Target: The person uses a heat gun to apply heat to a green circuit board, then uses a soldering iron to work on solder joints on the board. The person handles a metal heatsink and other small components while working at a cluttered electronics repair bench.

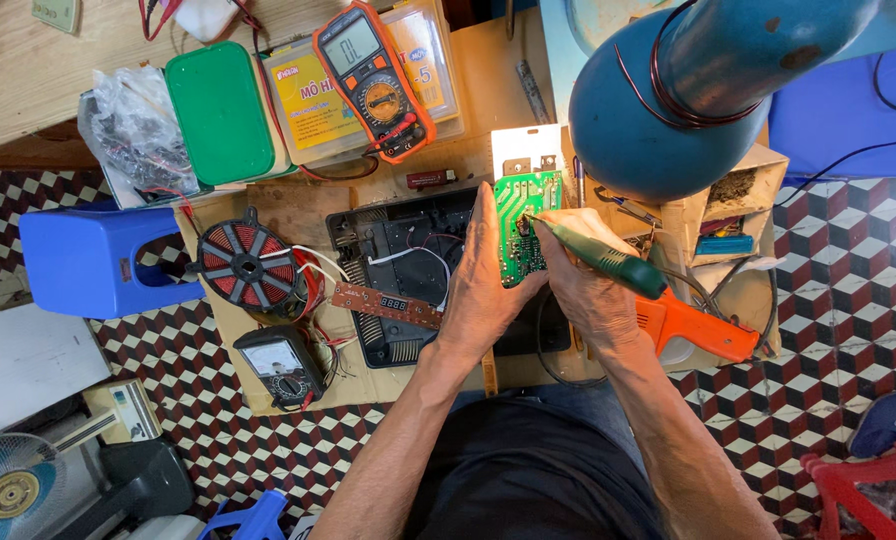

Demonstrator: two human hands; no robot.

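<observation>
Head view: left hand (483, 285) closed round the left edge of a green circuit board (524, 225), holding it upright-ish over the black plastic appliance housing (408, 270); fingers run up the board's side, thumb side hidden, so grip firm but can't tell how far wrapped. Right hand (590, 295) closed on a soldering iron w/ green handle (608, 258), tip touching the board's right-centre area. Orange solder-gun-type tool (693, 325) lies just beside the right wrist, on the cardboard-covered surface (268, 205). Left of the housing: red copper induction coil (253, 268), wires running to a narrow brown display board (383, 303) resting across the housing. Small black analog multimeter (280, 365) near the front-left edge. Further back: orange digital multimeter (373, 80) lying on a clear plastic box w/ yellow label (303, 100), green-lidded box (218, 110) beside it, bag of parts (133, 130) at far left. Blue lamp shade (658, 110) hangs over the right side, above a cardboard organiser (738, 205). Blue plastic stool (88, 260) on checkered floor (848, 300), well left.
</observation>
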